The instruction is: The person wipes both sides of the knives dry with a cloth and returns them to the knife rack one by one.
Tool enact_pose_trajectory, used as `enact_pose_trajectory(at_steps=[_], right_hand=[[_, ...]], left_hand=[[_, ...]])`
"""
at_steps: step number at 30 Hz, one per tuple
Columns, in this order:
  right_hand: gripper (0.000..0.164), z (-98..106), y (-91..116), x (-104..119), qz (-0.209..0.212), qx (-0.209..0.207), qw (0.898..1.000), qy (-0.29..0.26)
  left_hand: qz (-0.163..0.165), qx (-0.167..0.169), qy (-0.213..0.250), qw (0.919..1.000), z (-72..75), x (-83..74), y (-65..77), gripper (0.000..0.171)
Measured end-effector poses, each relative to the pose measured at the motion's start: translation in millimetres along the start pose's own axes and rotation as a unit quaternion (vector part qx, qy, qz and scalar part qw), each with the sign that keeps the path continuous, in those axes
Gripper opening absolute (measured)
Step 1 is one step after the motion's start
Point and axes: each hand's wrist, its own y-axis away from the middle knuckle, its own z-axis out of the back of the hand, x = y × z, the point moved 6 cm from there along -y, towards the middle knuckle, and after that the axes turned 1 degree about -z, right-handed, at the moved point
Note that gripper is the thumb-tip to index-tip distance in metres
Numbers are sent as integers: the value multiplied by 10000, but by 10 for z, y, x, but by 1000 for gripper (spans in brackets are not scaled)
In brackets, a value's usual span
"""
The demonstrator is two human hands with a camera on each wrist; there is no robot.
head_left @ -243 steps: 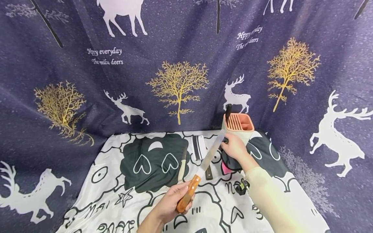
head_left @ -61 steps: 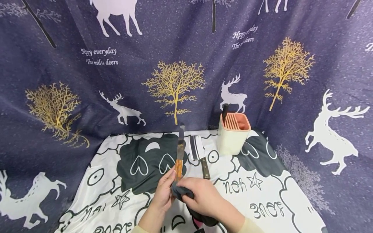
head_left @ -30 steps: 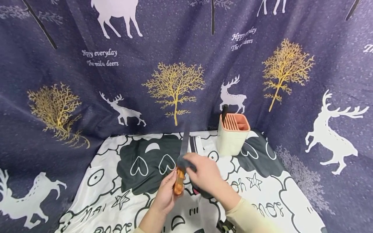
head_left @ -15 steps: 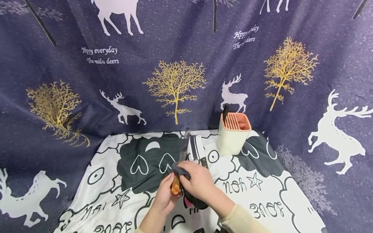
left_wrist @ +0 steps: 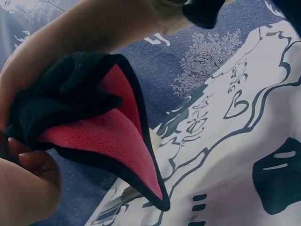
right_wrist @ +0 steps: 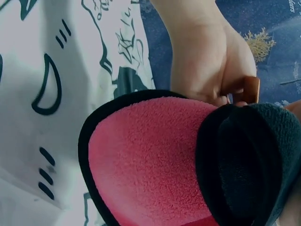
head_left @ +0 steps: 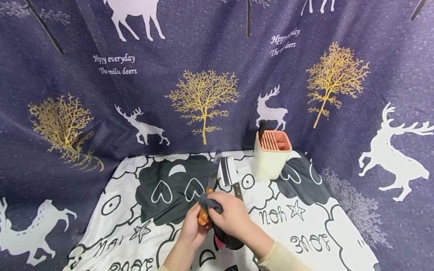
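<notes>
In the head view my left hand (head_left: 191,227) holds a long knife by its orange wooden handle (head_left: 202,217), the blade (head_left: 214,171) pointing away toward the back of the table. My right hand (head_left: 230,212) grips a dark grey cloth (head_left: 211,204) bunched round the upper part of that handle. The rest of the cloth hangs below; its pink side (left_wrist: 101,136) shows in the left wrist view, beside my right hand's arm. In the right wrist view the pink face (right_wrist: 146,157) fills the middle, and a bit of the wooden handle (right_wrist: 252,89) sticks out by my left fingers.
A cleaver (head_left: 233,171) with a dark wooden handle (head_left: 239,191) lies just right of the held knife. Behind it to the right stands a cream knife holder (head_left: 271,163) with an orange slotted top, one black handle (head_left: 262,130) in it. A patterned curtain (head_left: 152,94) backs the table.
My right hand took the cloth from beside the holder and brought it to the knife. Over the last second the cloth has slid from the blade's base down onto the handle.
</notes>
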Motion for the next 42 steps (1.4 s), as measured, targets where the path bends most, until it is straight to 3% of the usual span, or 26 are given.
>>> enact_pose_trajectory(at_steps=[5, 9, 16, 19, 35, 42], right_hand=[[23, -13, 53, 57, 61, -47, 9997, -222], [32, -7, 69, 94, -50, 69, 9997, -216], [31, -10, 111, 134, -28, 126, 9999, 47], [30, -16, 133, 149, 48, 206, 9997, 74], [30, 7, 244, 278, 596, 1251, 9891, -508], [33, -62, 359, 212, 632, 2080, 9697, -1114]], left_hand=[[-107, -390, 176, 9990, 0, -21, -48, 32], [-275, -502, 100, 9983, -31, -47, -64, 28], [-433, -627, -79, 9971, -28, -45, -85, 57], [-506, -632, -273, 9963, -4, -46, -83, 59], [-473, -765, -1057, 9903, 141, -67, -89, 61], [-688, -632, -1380, 9860, 237, -95, -99, 63]])
